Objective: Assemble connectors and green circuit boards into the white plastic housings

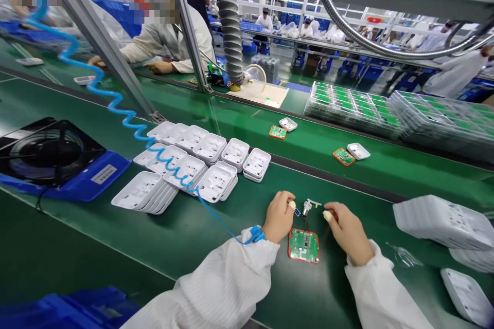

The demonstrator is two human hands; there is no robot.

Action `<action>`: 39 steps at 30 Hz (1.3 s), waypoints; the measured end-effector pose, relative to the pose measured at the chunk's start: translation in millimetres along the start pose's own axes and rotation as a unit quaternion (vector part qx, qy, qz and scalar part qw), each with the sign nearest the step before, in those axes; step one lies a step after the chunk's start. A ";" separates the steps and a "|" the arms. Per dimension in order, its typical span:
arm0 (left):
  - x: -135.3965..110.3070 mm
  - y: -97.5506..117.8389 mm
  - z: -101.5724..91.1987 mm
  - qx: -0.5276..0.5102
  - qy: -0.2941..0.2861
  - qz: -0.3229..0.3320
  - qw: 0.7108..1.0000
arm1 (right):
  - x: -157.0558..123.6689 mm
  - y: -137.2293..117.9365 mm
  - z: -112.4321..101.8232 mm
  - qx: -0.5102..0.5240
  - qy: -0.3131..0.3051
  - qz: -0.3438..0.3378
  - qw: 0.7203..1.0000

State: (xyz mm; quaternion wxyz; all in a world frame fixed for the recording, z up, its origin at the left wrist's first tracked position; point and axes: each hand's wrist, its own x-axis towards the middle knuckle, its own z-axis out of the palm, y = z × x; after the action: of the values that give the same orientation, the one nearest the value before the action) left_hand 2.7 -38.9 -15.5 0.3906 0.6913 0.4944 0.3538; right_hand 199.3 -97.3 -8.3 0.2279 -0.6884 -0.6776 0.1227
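A green circuit board [304, 245] with an orange rim lies on the green mat between my hands. Thin wires run from it up to a small metal part [310, 205]. My left hand [279, 216], with a finger cot and a blue wrist strap [255, 234], is curled with its fingertips pinched on a tiny blue piece beside that metal part. My right hand [346, 231], also with a finger cot, has its fingers bent, the tip close to the right end of the part. Whether it grips anything is unclear.
Stacks of white plastic shells [200, 162] lie to the left, and more white shells [443, 221] to the right. A blue-framed fan [54, 157] sits far left. Two board-and-shell pairs [349, 154] ride the belt beyond. Trays of green boards [347, 105] stand behind. A person in white leans on the far bench.
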 end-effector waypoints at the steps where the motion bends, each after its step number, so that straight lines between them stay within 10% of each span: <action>1: 0.4 -1.1 -1.6 0.017 0.004 0.006 1.000 | 6.9 2.2 3.3 -0.016 0.027 -0.023 0.999; 17: -7.6 9.3 -2.2 0.267 -0.100 0.121 0.951 | 4.8 -5.3 5.2 0.124 0.085 -0.013 0.989; 24: -6.0 6.3 -0.2 -0.016 -0.096 0.071 0.993 | -0.3 -15.2 2.3 0.241 0.103 -0.065 0.963; 30: -4.9 7.7 8.6 -0.302 -0.154 -0.060 0.939 | -3.0 -25.4 0.3 0.134 0.068 -0.107 0.983; 39: -9.2 9.0 4.6 -0.184 -0.100 0.012 0.978 | -4.5 -28.3 5.8 0.112 0.016 -0.087 0.990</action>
State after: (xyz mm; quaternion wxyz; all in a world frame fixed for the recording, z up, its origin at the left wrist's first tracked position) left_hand 8.0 -50.5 -10.5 0.5544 0.6453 0.3711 0.3721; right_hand 171.5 -101.6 -0.4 0.3237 -0.5993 -0.7130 0.1665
